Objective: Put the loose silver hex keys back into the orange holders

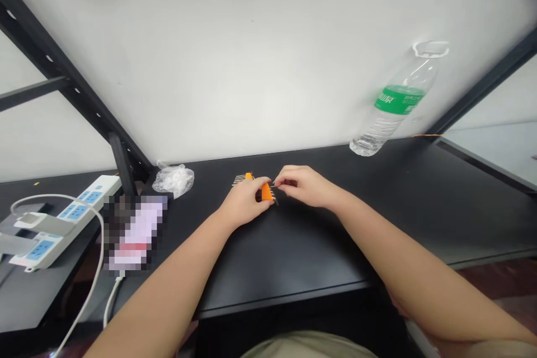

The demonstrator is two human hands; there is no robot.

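An orange hex key holder [267, 192] is gripped by my left hand [245, 201] just above the black desk, thumb and fingers closed round it. Thin metal keys [239, 179] stick out from its left end, and more of them show at its right end. My right hand [302, 184] is beside that right end, its thumb and forefinger pinched on a thin metal hex key [273, 185]. Whether this key is still seated in the holder I cannot tell. My left fingers hide the holder's middle.
A phone [138, 235] on a white cable and a crumpled clear plastic bag [174, 179] lie left on the black desk [285, 268]. Further left is a white power strip [67, 224]. A large water bottle [390, 106] stands back right against the wall.
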